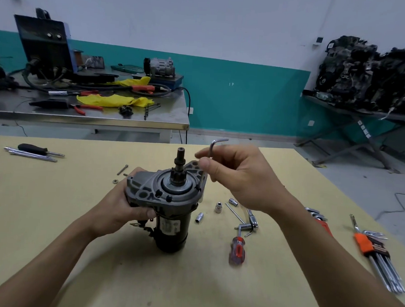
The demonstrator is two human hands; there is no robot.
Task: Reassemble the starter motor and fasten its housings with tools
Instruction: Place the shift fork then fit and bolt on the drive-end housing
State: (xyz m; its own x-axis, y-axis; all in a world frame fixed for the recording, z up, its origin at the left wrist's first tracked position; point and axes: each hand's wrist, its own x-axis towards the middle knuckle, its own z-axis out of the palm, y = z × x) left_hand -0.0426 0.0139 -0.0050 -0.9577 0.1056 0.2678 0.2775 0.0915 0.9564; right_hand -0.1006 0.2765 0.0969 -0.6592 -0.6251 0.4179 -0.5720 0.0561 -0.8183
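Head view: left hand [120,209] grips starter motor [168,196]; right hand [240,178] pinches hex key [212,149]; motor label [169,225] unreadable.

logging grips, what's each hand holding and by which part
Left hand: starter motor, by its grey front housing. Right hand: hex key, pinched on the long shank.

A tan wooden table [120,278] carries the upright starter motor [172,227], a red-handled screwdriver [237,250], loose sockets [199,217], an orange-clipped hex key set [365,245], and a black-handled screwdriver [33,148] at far left
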